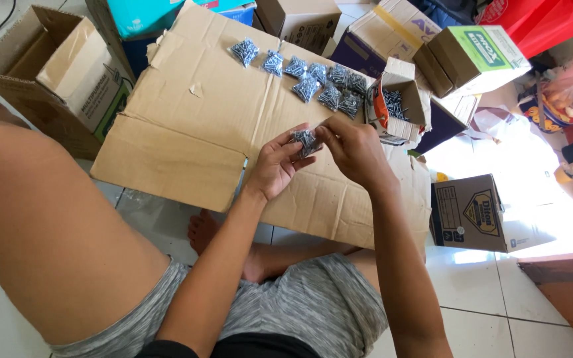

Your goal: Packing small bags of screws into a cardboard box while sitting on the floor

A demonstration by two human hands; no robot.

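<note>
Both hands meet over the flattened cardboard sheet [193, 126] that lies on the tiled floor, and between them sits a small clear bag of dark screws [305, 140]. The left hand [274, 166] cups the bag from below and from the left, fingers curled up around it; the right hand [353, 151] pinches its upper right edge with thumb and fingertips. So each grip is closed on the same bag, held just above the sheet, near its middle.

The bag looks dense for its size: loose metal in thin film. It probably sags and shifts when lifted by one corner, and the screw points could prick through the plastic, so support under the belly seems safer than a pinch at the top alone. The film is likely slippery.

Farther off, a row of filled bags [313, 73] lies along the far edge of the sheet, and just right of them an open small carton [399, 99] holds loose screws.
</note>
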